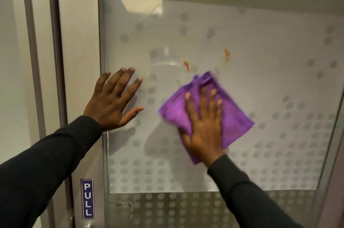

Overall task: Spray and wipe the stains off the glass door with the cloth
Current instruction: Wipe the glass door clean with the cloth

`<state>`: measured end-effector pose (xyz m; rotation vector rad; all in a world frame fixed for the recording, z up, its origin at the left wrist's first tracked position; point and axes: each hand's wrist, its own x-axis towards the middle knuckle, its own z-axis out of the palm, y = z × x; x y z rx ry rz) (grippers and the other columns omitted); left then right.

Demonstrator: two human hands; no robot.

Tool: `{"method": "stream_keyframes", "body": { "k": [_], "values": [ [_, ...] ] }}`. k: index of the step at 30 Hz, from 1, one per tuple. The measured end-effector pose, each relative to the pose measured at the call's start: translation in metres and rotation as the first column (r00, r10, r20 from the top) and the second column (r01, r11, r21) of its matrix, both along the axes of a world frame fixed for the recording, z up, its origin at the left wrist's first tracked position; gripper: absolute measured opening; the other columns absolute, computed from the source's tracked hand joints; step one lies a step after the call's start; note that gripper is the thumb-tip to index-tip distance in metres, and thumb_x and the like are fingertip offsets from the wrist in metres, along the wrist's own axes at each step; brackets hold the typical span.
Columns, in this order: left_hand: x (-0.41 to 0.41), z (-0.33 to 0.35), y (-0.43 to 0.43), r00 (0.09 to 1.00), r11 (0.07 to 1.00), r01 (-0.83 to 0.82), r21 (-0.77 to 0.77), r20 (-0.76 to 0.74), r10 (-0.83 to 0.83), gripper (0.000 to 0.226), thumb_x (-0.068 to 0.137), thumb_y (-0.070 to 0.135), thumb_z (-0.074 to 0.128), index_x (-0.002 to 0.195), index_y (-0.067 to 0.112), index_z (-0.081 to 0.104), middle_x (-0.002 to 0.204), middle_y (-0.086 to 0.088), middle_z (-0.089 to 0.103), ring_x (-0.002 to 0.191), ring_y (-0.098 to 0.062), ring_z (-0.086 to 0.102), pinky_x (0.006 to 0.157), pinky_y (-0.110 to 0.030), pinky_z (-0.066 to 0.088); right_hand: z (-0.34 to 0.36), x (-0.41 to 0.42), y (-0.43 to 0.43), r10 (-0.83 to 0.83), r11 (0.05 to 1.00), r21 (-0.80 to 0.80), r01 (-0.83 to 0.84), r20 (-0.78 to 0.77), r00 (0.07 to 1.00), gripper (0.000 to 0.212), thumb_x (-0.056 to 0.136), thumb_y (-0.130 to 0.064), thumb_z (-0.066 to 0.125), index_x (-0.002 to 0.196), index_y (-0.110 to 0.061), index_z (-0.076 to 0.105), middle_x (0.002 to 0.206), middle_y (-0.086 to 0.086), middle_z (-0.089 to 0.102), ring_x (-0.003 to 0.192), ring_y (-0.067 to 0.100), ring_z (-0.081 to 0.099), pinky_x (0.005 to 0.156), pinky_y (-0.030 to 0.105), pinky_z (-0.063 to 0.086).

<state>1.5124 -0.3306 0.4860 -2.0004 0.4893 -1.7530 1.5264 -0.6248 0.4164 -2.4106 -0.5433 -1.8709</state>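
The glass door (260, 60) fills the view, frosted with a grey dot pattern. Two orange stains mark it: one stain (186, 66) just above the cloth, another stain (227, 54) up and to the right. A faint purple smudge (208, 38) sits higher. My right hand (203, 125) lies flat with spread fingers, pressing a purple cloth (234, 116) against the glass; the cloth's top edge is blurred. My left hand (115, 101) rests flat on the glass near the door's left frame, fingers apart, holding nothing. No spray bottle is in view.
A grey metal door frame (81, 60) runs down the left of the pane, carrying a blue PULL sign (87, 199) with a metal handle (87, 225) just below it. Another frame edge (335, 134) slants down the right side.
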Motion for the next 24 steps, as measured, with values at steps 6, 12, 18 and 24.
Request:
{"method": "stream_keyframes", "body": {
  "k": [6, 12, 18, 24],
  "values": [
    [-0.003, 0.0, -0.001, 1.0, 1.0, 0.006, -0.003, -0.011, -0.006, 0.078, 0.093, 0.063, 0.037, 0.151, 0.01, 0.036, 0.158, -0.021, 0.031, 0.144, -0.038, 0.029, 0.115, -0.055, 0.025, -0.066, 0.004, -0.058, 0.062, 0.973, -0.214, -0.081, -0.092, 0.994, 0.074, 0.099, -0.055, 0.04, 0.163, -0.024, 0.018, 0.17, 0.017, 0.012, 0.155, 0.046, 0.006, 0.119, 0.07, 0.014],
    [0.001, -0.001, 0.0, 1.0, 1.0, -0.001, -0.002, -0.011, 0.001, 0.08, 0.092, 0.064, 0.038, 0.153, 0.012, 0.034, 0.16, -0.019, 0.027, 0.146, -0.037, 0.027, 0.116, -0.056, 0.024, 0.045, 0.005, -0.106, -0.093, 0.948, 0.304, 0.092, -0.009, 0.996, 0.077, 0.092, -0.048, 0.042, 0.161, -0.017, 0.025, 0.168, 0.022, 0.013, 0.155, 0.047, 0.008, 0.123, 0.064, 0.008],
    [0.003, -0.002, 0.001, 1.0, 1.0, -0.001, -0.004, -0.023, 0.001, 0.081, 0.092, 0.065, 0.036, 0.153, 0.013, 0.032, 0.161, -0.019, 0.026, 0.147, -0.037, 0.026, 0.117, -0.055, 0.022, 0.158, 0.005, -0.06, -0.11, 0.844, 0.527, 0.099, -0.009, 0.994, 0.08, 0.096, -0.065, 0.033, 0.163, -0.024, 0.016, 0.169, 0.021, 0.007, 0.155, 0.048, 0.006, 0.123, 0.063, 0.008],
    [0.003, -0.001, 0.001, 0.999, 1.0, 0.014, -0.008, -0.051, -0.014, 0.079, 0.093, 0.065, 0.033, 0.153, 0.013, 0.031, 0.16, -0.019, 0.026, 0.147, -0.037, 0.026, 0.117, -0.056, 0.022, 0.109, 0.002, 0.014, 0.037, 0.994, -0.105, -0.028, 0.087, 0.996, 0.075, 0.101, -0.062, 0.026, 0.163, -0.02, 0.019, 0.17, 0.018, 0.007, 0.157, 0.042, 0.001, 0.125, 0.061, 0.007]
  ]
}}
